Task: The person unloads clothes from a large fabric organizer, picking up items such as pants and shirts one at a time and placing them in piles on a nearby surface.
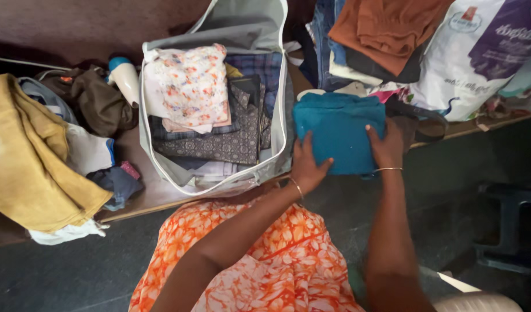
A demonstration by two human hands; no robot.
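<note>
Pretty tight up top: the grey storage bag (161,156) is stuffed nearly to its rim with folded clothes (208,110), so there's only room above the stack. Its right wall sits just beside the teal folded cloth (338,133). Behind that, a clothes pile (381,34) and a white plastic bag (479,52) block things (no gap between them). The dark floor (450,190) on the near side is open.
</note>
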